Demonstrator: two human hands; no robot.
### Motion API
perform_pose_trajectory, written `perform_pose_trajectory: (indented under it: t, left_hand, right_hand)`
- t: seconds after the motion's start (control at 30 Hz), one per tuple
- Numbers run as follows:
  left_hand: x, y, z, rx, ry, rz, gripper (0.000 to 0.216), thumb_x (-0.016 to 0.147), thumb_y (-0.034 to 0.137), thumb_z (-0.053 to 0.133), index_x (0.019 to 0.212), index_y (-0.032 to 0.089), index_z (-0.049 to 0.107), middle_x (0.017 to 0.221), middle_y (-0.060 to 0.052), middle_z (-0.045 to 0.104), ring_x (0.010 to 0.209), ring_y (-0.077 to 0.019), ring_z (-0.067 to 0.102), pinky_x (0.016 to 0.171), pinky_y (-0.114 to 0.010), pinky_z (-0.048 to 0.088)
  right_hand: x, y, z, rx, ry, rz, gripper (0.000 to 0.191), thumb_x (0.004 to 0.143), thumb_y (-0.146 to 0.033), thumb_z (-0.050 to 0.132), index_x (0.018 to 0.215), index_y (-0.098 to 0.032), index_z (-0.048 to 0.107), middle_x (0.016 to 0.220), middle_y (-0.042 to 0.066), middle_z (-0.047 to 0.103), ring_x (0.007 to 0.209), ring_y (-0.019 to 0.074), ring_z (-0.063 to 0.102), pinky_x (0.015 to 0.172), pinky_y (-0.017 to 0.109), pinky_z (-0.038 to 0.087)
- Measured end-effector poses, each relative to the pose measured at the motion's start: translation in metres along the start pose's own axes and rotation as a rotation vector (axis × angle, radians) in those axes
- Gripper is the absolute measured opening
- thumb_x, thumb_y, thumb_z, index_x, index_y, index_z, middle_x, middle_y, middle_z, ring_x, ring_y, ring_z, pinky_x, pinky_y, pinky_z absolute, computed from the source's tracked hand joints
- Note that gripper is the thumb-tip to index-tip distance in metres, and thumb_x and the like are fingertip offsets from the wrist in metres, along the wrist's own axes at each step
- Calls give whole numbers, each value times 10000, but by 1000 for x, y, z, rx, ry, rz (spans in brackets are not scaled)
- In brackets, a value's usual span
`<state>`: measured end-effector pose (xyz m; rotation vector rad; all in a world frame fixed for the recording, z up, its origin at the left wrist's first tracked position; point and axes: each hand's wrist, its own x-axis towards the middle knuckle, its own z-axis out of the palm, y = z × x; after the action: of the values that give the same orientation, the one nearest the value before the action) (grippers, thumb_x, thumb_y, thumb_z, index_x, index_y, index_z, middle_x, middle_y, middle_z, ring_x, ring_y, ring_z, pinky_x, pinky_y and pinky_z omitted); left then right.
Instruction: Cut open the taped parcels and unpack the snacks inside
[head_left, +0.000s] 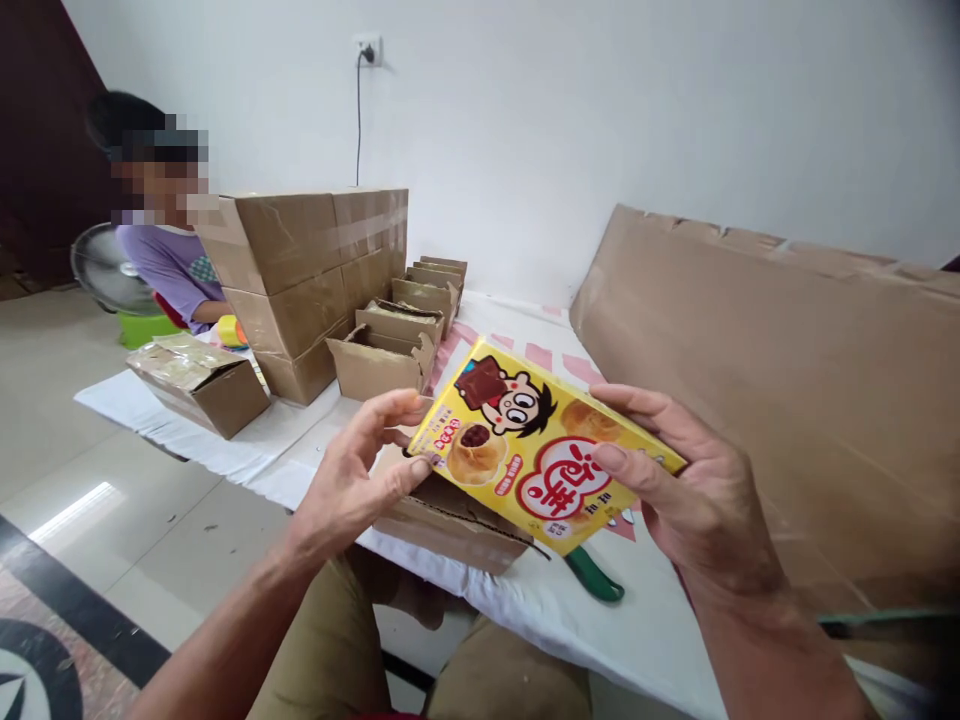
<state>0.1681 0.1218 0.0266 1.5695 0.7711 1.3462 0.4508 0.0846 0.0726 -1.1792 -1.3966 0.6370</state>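
A yellow snack box (495,475) with a cartoon face and pictures of puffs is held up, tilted, between both hands. My left hand (367,470) pinches its left corner between thumb and fingers. On its right end, my right hand (690,480) grips with the thumb across the printed front and the fingers behind. Just below the snack box stands an open cardboard carton (457,535), partly hidden by it. A green handle (596,577) lies on the table to the right of that carton; what it belongs to is hidden.
Several open cartons (382,365) stand in a row on the white-covered table (645,640). Stacked sealed cartons (292,240) rise behind them at left, near another carton (199,385). A person (161,260) sits beyond. A large cardboard sheet (772,400) leans at right.
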Motion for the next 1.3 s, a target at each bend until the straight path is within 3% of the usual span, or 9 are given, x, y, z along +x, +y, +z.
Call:
perform_pose_trajectory:
  t: [0.13,0.3,0.47,0.63,0.77,0.93,1.1,1.23,1.3]
  left_hand:
    - [25,11,8,-268,-197,-87,691,788,454,857,1390,257,581,1275,-113,739,1130,-320,733,940,-462,624]
    - [37,2,12,-391,-54,-68,714,733,432,901,1335,211,586,1265,-126,749,1156,-321,730,987,-483,610]
    - [51,11,15,-358,-65,3,664,744,458,879,1300,223,601,1283,-117,738,1188,-319,712,1010,-501,592]
    - [75,33,10,-303,-95,72,639,742,379,855,1305,197,616,1246,-106,744,1200,-322,698,1028,-509,574]
    - [85,44,3,-300,-71,125,566,724,297,854,1245,192,657,1173,-78,770,1135,-277,719,972,-423,591]
    - [87,44,-13,-335,-32,142,520,692,227,855,1184,195,690,1122,-56,787,1028,-225,735,848,-322,599]
    - [86,33,-44,-318,86,152,566,654,180,838,1199,210,689,1128,-42,786,1057,-219,721,843,-300,581]
    - [77,8,-80,-337,252,129,532,633,178,803,1155,205,703,1107,-39,785,988,-201,722,783,-274,570]
    - [69,-12,-99,-348,329,78,518,605,159,775,1117,191,712,1047,-39,785,902,-189,715,728,-267,558]
  right_hand:
    - [12,-24,0,9,-81,-65,555,761,-561,857,1203,-265,698,1189,78,760,1004,279,759,808,386,669]
    - [21,-16,-3,140,-164,-59,745,727,-601,874,1356,-323,586,1432,80,654,1177,292,713,924,441,648]
    - [26,-11,5,170,-95,-95,512,827,-504,819,1255,-276,654,1243,56,768,1140,286,731,917,478,649]
    - [41,-30,6,171,-34,-184,528,814,-475,834,1267,-280,645,1197,40,783,1141,283,727,914,486,645]
    - [48,-40,8,199,-37,-203,522,788,-451,855,1237,-289,643,1187,24,781,1142,283,725,913,487,650]
    - [56,-47,19,236,-144,-221,526,777,-392,860,1236,-326,612,1157,12,775,1120,283,733,885,453,657]
    - [85,-59,50,137,-276,-177,569,741,-355,865,1238,-285,597,1119,36,745,1071,304,730,837,457,659]
    - [116,-63,97,7,-386,-155,802,691,-328,878,1385,-250,484,1061,51,722,913,279,741,728,440,659]
    - [130,-59,125,-127,-494,-133,769,700,-303,849,1376,-222,492,1021,56,726,850,256,736,695,406,646]
